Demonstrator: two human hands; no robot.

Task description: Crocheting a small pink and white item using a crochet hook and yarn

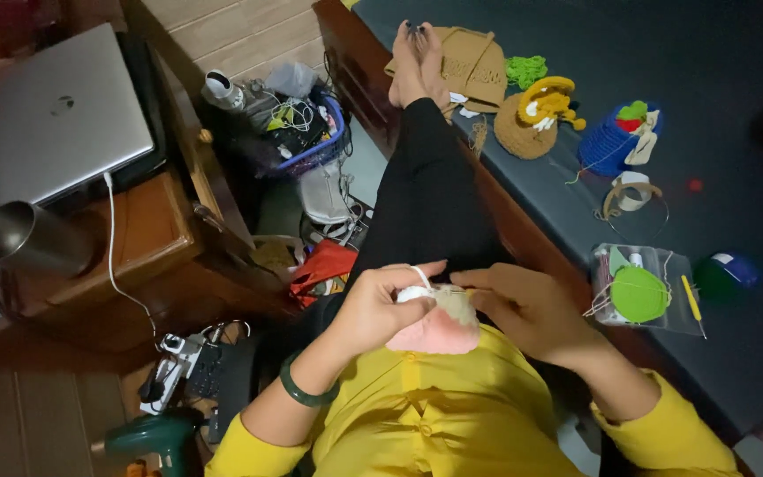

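Head view: both hands are on the crochet piece (pixel 441 325), a small pink-and-beige bit sitting in my lap just above the yellow shirt (pixel 434 415). Left hand (pixel 380 305) is closed on its upper left edge, thumb and fingers pinching, with a loop of white yarn (pixel 419 281) over the fingertip. Right hand (pixel 523 305) is closed on the upper right edge, fingers curled in toward the left hand; can't tell if a hook or needle is in it, too small and dark

Step in hand, my read: working a stitch or join along the top edge of the piece, both hands pinching, nothing released

Next move likely needs steady yarn tension on the left and a small, precise motion from the right fingertips

Relative to the piece: green crochet disc (pixel 639 294) lies right of it on a clear bag on the dark bed (pixel 735 177); red cloth (pixel 321 265) lies left of it; finished crochet hats (pixel 540 115) are far beyond it
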